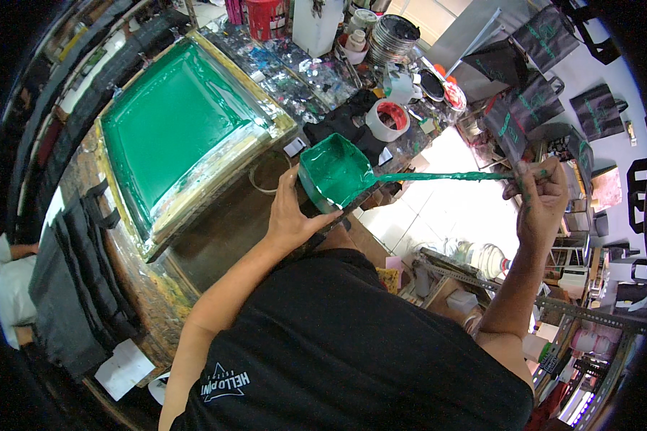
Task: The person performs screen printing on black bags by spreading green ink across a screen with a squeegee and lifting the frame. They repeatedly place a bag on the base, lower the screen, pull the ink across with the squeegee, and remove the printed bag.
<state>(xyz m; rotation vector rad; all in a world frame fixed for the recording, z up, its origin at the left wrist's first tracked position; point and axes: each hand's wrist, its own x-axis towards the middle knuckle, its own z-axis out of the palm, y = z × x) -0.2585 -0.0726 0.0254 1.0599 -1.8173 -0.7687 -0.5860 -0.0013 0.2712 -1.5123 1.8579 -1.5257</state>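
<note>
A square tub [336,172] coated inside with green ink is held at the centre, tilted so that its mouth shows. My left hand [289,212] grips it from the near left side, thumb along its lower edge. Out to the right, my right hand [541,197] pinches the end of a long thin stick [446,176] smeared with green ink. The stick's far end reaches the tub's right rim. Left of the tub, a wooden-framed printing screen [187,188] lies on the bench, its mesh covered in wet green ink.
Black fabric bags [83,280] lie stacked left of the screen. On the ink-stained worktable [287,72] stand a red bucket [266,18], a white tub with red inside [387,120] and stacked tins [394,36]. Black bags [598,111] hang at the right, above shelving [575,337].
</note>
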